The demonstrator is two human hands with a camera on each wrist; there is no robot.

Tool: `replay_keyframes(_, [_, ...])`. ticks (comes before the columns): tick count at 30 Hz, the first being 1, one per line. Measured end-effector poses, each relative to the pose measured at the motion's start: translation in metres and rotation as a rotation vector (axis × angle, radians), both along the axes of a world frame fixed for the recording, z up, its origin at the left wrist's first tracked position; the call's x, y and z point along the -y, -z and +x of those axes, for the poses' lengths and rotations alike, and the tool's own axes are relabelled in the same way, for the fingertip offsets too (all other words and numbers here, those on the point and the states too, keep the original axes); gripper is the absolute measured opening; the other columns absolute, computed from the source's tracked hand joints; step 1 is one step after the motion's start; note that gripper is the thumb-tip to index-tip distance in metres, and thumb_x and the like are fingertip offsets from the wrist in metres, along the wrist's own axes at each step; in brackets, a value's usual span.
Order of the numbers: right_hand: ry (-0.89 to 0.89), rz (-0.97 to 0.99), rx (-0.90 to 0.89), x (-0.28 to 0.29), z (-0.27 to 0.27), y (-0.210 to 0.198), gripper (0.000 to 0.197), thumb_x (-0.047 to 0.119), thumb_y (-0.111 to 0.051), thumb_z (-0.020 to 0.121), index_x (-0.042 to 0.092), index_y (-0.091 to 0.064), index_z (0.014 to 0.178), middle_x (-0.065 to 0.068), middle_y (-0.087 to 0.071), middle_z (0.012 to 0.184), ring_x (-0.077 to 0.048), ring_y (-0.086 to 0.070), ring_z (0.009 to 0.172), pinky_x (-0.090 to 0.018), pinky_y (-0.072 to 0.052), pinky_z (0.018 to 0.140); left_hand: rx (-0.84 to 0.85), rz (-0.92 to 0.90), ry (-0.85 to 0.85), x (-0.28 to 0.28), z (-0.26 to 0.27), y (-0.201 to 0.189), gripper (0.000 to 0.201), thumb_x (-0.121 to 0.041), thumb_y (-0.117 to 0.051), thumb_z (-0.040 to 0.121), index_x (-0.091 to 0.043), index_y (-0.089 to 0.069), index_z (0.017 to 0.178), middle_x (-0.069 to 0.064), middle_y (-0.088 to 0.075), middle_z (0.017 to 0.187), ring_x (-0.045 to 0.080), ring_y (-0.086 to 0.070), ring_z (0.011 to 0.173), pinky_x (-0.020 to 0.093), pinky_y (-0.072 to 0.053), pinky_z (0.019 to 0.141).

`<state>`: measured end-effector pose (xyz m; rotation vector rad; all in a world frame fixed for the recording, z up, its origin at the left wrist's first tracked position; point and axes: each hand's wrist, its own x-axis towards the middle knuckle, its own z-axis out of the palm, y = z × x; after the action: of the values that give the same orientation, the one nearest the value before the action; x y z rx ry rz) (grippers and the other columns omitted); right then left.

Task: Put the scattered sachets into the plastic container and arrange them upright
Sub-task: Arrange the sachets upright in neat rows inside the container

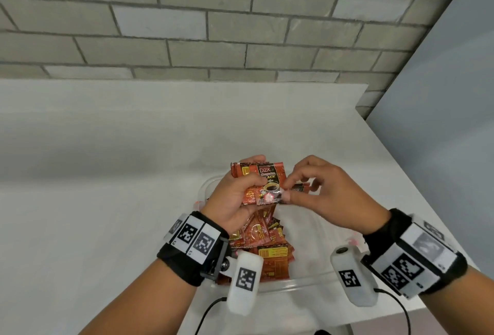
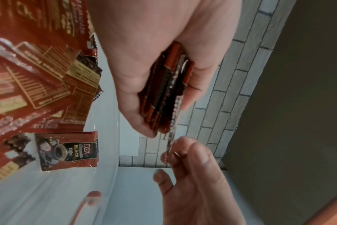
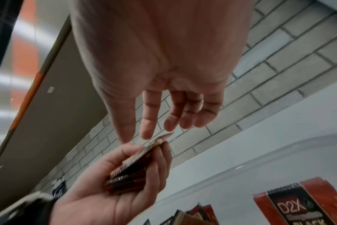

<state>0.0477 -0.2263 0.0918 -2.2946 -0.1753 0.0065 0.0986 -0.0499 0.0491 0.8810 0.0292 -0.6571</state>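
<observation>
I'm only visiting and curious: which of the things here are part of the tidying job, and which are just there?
Part of the job:
- stack of sachets, held in the left hand
- right hand, pinching the front sachet's corner
- loose sachets lying in the container

Just there:
- table
- brick wall
- wrist cameras

Soft, even light fills the head view — the white table (image 1: 133, 161) is bright, with only a faint grey shadow band along its far edge below the brick wall (image 1: 187, 27). Mortar lines bow near the edges from the wide lens. The wrist views are dimmer and warmer; the sachets (image 2: 38, 68) close to the left wrist camera smear out of focus — the palm (image 3: 164, 45) is blurred too.
</observation>
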Motion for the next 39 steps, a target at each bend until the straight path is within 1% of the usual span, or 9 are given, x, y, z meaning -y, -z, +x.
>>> replay_keyframes(5, [0.090,-0.030,0.000,-0.002,0.013,-0.001,0.029,0.022,-0.067,0.087,0.031,-0.061,0.113,0.012,-0.060,0.106,-0.006,-0.057,0.089,-0.019,-0.046,0.073,0.089,0.011,0.040,0.002,-0.003,0.001,0.047,0.012,-0.060,0.072,-0.013,-0.062,0.113,0.017,-0.069,0.101,0.027,-0.069,0.083,0.036,-0.059,0.068])
replay_keyframes(9, [0.022,-0.002,-0.087,0.001,0.020,-0.008,0.027,0.015,-0.070,0.084,0.029,-0.064,0.106,0.006,-0.063,0.088,-0.018,-0.063,0.077,-0.034,-0.055,0.071,0.121,0.016,0.030,0.004,-0.005,0.000,0.042,-0.002,-0.065,0.072,-0.013,-0.061,0.112,0.014,-0.068,0.097,0.026,-0.068,0.083,0.036,-0.058,0.068])
replay_keyframes(15, [0.030,-0.279,-0.161,0.028,0.027,-0.006,0.011,0.008,-0.065,0.086,0.019,-0.066,0.086,0.003,-0.066,0.082,-0.002,-0.056,0.067,-0.008,-0.042,0.053,0.086,0.072,-0.099,-0.011,0.017,-0.006,0.038,-0.030,-0.067,0.072,-0.020,-0.060,0.107,0.004,-0.063,0.086,0.016,-0.063,0.071,0.035,-0.050,0.071])
replay_keyframes(17, [0.038,-0.458,-0.189,0.035,0.031,0.006,0.012,0.008,-0.065,0.084,0.019,-0.063,0.080,0.005,-0.066,0.082,-0.003,-0.058,0.072,-0.010,-0.041,0.059,0.095,0.069,-0.125,-0.014,0.025,-0.008,0.038,-0.031,-0.068,0.070,-0.021,-0.061,0.105,0.004,-0.064,0.085,0.017,-0.062,0.071,0.034,-0.049,0.070])
replay_keyframes(19, [0.050,-0.577,-0.240,0.037,0.034,0.019,0.012,0.009,-0.065,0.083,0.020,-0.061,0.079,0.002,-0.067,0.085,-0.016,-0.061,0.081,-0.021,-0.046,0.067,0.096,0.056,-0.127,-0.016,0.029,-0.008,0.038,-0.029,-0.069,0.069,-0.021,-0.062,0.105,0.004,-0.064,0.085,0.017,-0.062,0.071,0.034,-0.049,0.070])
replay_keyframes(21, [0.050,-0.628,-0.281,0.035,0.038,0.028,0.008,0.011,-0.065,0.083,0.019,-0.064,0.080,-0.001,-0.067,0.088,-0.018,-0.060,0.080,-0.025,-0.045,0.068,0.094,0.048,-0.116,-0.018,0.030,-0.005,0.038,-0.027,-0.069,0.069,-0.020,-0.062,0.106,0.004,-0.064,0.085,0.017,-0.062,0.071,0.034,-0.049,0.068])
replay_keyframes(27, [-0.015,-0.741,-0.314,0.033,0.050,0.036,0.008,0.018,-0.066,0.085,0.014,-0.072,0.089,0.018,-0.044,0.069,-0.010,-0.047,0.074,-0.012,-0.029,0.054,0.065,0.037,-0.101,-0.019,0.028,0.005,0.038,-0.026,-0.067,0.070,-0.020,-0.062,0.107,0.004,-0.065,0.084,0.018,-0.063,0.070,0.033,-0.051,0.064])
replay_keyframes(34, [-0.023,-0.768,-0.347,0.029,0.060,0.035,0.009,0.017,-0.067,0.084,0.017,-0.075,0.088,0.001,-0.066,0.091,-0.012,-0.053,0.080,-0.023,-0.038,0.067,0.010,-0.013,-0.125,-0.019,0.032,0.009,0.027,-0.023,-0.064,0.078,-0.020,-0.062,0.105,0.005,-0.065,0.083,0.019,-0.062,0.069,0.033,-0.050,0.063])
replay_keyframes(39, [-0.015,-0.825,-0.365,0.023,0.060,0.034,0.013,0.018,-0.067,0.084,0.018,-0.075,0.094,-0.001,-0.066,0.099,-0.019,-0.060,0.090,-0.028,-0.045,0.071,-0.001,-0.002,-0.126,-0.019,0.032,0.008,0.021,-0.021,-0.062,0.083,-0.020,-0.062,0.105,0.005,-0.065,0.082,0.018,-0.062,0.069,0.033,-0.050,0.064])
